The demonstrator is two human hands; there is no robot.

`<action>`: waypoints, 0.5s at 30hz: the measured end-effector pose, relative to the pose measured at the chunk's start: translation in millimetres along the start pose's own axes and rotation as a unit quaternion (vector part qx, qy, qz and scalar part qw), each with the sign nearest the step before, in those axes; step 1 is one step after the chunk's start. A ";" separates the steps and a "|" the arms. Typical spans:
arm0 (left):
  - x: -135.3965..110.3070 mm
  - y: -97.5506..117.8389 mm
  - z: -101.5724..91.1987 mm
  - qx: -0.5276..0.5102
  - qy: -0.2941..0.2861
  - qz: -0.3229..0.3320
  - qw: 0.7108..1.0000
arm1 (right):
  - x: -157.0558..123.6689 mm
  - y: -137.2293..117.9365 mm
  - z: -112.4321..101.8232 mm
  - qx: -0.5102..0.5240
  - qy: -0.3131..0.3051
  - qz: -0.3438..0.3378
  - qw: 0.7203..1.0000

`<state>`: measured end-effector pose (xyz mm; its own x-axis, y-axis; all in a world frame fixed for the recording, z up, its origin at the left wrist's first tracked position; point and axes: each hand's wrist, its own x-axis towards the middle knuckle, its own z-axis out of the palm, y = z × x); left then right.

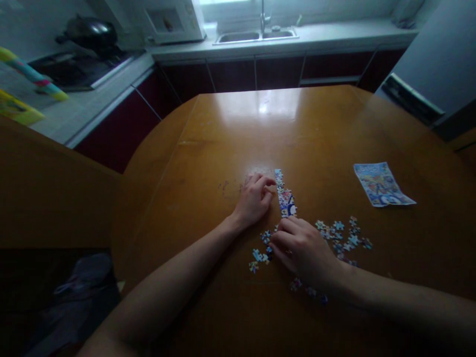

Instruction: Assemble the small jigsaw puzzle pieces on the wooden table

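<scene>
A narrow joined strip of jigsaw puzzle [285,198] runs away from me on the table, with a blue and white picture at its near end. My left hand [255,201] rests beside its left edge, fingers loosely bent and apart, the index fingertip at the strip. Just below the near end is my right hand [303,248], its fingers drawn together over loose pieces; whatever is between the fingertips is hidden. Some loose puzzle pieces [259,256] lie left of this hand. A larger scatter of pieces [354,240] spreads to its right, and a few lie below it.
A creased printed picture sheet [383,184] lies at the right on the brown wooden table [223,134]. Beyond the table are a counter with a double sink [238,36], a microwave [173,20], and a dark wok [91,33] on the stove at the left.
</scene>
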<state>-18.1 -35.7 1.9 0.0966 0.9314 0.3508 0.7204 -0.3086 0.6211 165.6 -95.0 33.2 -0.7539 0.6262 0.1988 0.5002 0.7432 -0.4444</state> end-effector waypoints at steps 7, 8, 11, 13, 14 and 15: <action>-1.1 -1.8 2.0 -0.004 0.002 -0.001 1.000 | 12.2 -8.4 13.8 -0.082 -0.042 0.051 0.994; -1.2 -1.5 1.9 -0.005 0.003 -0.001 1.000 | 14.0 -9.5 13.9 -0.082 -0.045 0.053 0.994; -1.2 -0.4 1.3 -0.006 0.005 -0.006 1.000 | 18.3 -11.6 12.9 -0.069 -0.053 0.053 0.995; -0.9 0.0 0.9 -0.006 0.004 -0.008 1.000 | 19.1 -11.8 11.7 -0.053 -0.055 0.050 0.996; -0.7 0.0 0.8 -0.005 0.003 -0.008 1.000 | 18.7 -11.5 10.8 -0.042 -0.053 0.048 0.997; -0.5 -0.2 0.9 -0.005 0.003 -0.006 1.000 | 17.6 -10.9 9.6 -0.028 -0.049 0.046 0.997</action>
<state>-17.7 -35.9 1.0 0.0830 0.9342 0.3470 0.7142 -0.2986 0.6331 142.9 -94.4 33.2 -0.7401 0.6687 0.0708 0.5906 0.6968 -0.4070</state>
